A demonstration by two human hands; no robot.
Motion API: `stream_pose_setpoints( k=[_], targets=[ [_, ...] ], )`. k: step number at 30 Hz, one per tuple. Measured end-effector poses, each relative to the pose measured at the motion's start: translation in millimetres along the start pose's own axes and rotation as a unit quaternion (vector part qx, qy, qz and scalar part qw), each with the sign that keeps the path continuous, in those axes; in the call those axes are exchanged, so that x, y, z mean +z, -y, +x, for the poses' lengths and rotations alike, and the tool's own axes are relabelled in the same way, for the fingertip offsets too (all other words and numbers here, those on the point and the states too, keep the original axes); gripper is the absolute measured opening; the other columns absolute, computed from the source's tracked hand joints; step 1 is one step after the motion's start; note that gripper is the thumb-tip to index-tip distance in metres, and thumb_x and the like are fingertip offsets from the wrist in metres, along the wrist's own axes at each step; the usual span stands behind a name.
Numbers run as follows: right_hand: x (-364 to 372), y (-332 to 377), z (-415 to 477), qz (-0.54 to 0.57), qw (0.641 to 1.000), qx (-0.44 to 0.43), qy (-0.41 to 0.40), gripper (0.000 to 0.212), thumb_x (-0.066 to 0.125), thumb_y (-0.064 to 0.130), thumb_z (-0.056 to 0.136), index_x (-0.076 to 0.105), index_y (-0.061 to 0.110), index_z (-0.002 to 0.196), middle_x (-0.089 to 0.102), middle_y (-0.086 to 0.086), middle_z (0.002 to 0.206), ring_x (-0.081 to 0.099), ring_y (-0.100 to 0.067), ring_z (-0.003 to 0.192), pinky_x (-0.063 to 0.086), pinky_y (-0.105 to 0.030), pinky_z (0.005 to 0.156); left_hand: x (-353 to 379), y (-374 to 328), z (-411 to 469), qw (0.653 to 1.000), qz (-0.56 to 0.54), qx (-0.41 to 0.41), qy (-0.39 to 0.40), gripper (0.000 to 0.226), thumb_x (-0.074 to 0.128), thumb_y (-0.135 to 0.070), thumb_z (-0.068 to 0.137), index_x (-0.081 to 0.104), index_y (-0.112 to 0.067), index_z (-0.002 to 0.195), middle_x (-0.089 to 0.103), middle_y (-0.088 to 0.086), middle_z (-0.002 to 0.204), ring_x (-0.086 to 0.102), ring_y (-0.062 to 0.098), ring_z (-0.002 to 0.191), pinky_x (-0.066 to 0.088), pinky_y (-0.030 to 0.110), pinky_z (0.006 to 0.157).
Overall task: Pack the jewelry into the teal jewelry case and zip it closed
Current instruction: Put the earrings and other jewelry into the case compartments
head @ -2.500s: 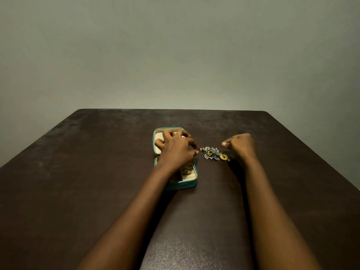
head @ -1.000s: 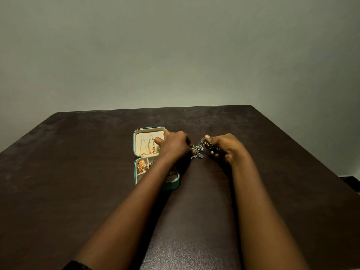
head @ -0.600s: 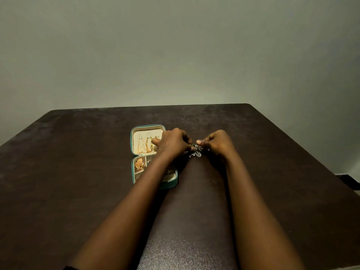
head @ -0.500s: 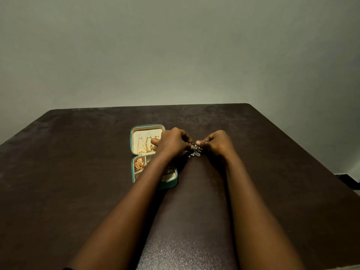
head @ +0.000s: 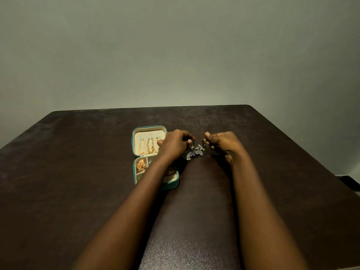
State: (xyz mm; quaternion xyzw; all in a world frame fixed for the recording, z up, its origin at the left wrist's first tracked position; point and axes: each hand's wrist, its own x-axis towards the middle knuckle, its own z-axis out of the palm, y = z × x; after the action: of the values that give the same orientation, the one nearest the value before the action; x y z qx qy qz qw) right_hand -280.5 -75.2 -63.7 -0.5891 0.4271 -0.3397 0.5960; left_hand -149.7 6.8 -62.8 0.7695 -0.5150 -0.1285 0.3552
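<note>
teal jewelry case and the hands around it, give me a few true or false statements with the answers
1. The teal zip-around jewelry case lies open on the dark brown wooden table. True.
2. The cream lid half is bare. False: thin gold chains hang in it.
3. Both hands are at the silver beaded flower jewelry piece: the left hand and the right hand. True.
4. The silver beaded flower jewelry piece is already inside the case. False: it is outside, to the right of the case, between the hands.
5. The left forearm crosses over the case's lower half. True.
6. The case's lower half holds nothing. False: a gold leaf-shaped ornament sits in its left compartment.
</note>
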Motion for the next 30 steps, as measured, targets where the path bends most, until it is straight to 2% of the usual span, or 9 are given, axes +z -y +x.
stream_pose_setpoints(
  k=[3,7,12,16,18,23,27,30],
  targets=[
    [1.8,1.9,-1.5,0.084,0.996,0.034,0.020,0.025,0.065,0.019,0.085,0.058,0.007,0.064,0.054,0.000,0.054,0.039,-0.007,0.045,0.022,-0.017,0.040,-3.2,-2.7,-1.2,1.000,0.006,0.004,-0.026,0.018,0.060,-0.022,0.091,0.071,-0.024,0.105,0.071,-0.001,0.107,0.060,0.015,0.108,0.039,0.042,0.100],
    [1.4,4.2,-2.1,0.172,0.982,0.074,0.033,0.027,0.064,0.020,0.086,0.054,0.008,0.063,0.050,-0.003,0.060,0.040,-0.004,0.039,0.019,-0.012,0.033,-4.8,-4.5,-4.7,0.999,-0.023,0.021,-0.025,0.017,0.063,-0.020,0.089,0.072,-0.017,0.104,0.073,0.004,0.100,0.065,0.011,0.089,0.048,0.030,0.088],
    [-2.4,5.9,-1.5,0.224,0.969,0.097,0.045,0.024,0.063,0.024,0.085,0.053,0.007,0.070,0.051,-0.005,0.068,0.042,-0.003,0.036,0.023,-0.014,0.031,-2.7,-3.4,-3.8,0.999,-0.019,0.019,-0.033,0.014,0.066,-0.021,0.087,0.073,-0.019,0.099,0.074,0.002,0.092,0.067,0.014,0.090,0.048,0.041,0.093],
    [-2.6,5.6,-0.9,0.225,0.968,0.098,0.047,0.024,0.063,0.024,0.085,0.054,0.007,0.071,0.052,-0.006,0.066,0.041,-0.003,0.036,0.022,-0.014,0.033,-0.9,-1.1,-2.3,0.999,0.005,0.025,-0.023,0.010,0.066,-0.020,0.085,0.072,-0.022,0.093,0.074,0.000,0.090,0.066,0.016,0.095,0.043,0.044,0.097],
    [-1.4,4.6,0.1,0.214,0.971,0.097,0.039,0.024,0.065,0.024,0.084,0.054,0.008,0.070,0.053,-0.006,0.064,0.041,-0.003,0.037,0.022,-0.014,0.033,-0.7,-1.2,-2.7,0.998,0.035,0.036,-0.023,0.011,0.064,-0.020,0.086,0.071,-0.023,0.094,0.073,-0.001,0.094,0.064,0.018,0.101,0.039,0.040,0.098],
    [-1.7,5.2,-1.5,0.221,0.970,0.091,0.036,0.024,0.064,0.022,0.085,0.053,0.007,0.070,0.051,-0.006,0.065,0.041,-0.004,0.038,0.021,-0.014,0.033,-3.1,-6.3,-7.6,0.991,0.107,0.061,-0.054,0.014,0.056,-0.026,0.092,0.064,-0.025,0.103,0.071,-0.005,0.106,0.058,0.019,0.109,0.030,0.035,0.085],
    [-0.9,6.2,-2.8,0.207,0.974,0.091,0.029,0.025,0.065,0.023,0.085,0.053,0.008,0.069,0.050,-0.005,0.063,0.040,-0.004,0.040,0.020,-0.014,0.034,-3.3,-5.3,-9.6,0.985,0.153,0.072,-0.036,0.015,0.055,-0.030,0.092,0.062,-0.024,0.105,0.068,-0.005,0.110,0.057,0.021,0.110,0.027,0.036,0.087],
    [-1.5,6.1,-1.9,0.216,0.972,0.091,0.032,0.025,0.064,0.023,0.085,0.052,0.008,0.069,0.051,-0.006,0.063,0.040,-0.003,0.036,0.021,-0.014,0.032,-3.8,-6.4,-8.6,0.992,0.103,0.053,-0.058,0.010,0.058,-0.028,0.091,0.063,-0.025,0.098,0.069,-0.007,0.103,0.059,0.018,0.104,0.032,0.038,0.091]
  ],
)
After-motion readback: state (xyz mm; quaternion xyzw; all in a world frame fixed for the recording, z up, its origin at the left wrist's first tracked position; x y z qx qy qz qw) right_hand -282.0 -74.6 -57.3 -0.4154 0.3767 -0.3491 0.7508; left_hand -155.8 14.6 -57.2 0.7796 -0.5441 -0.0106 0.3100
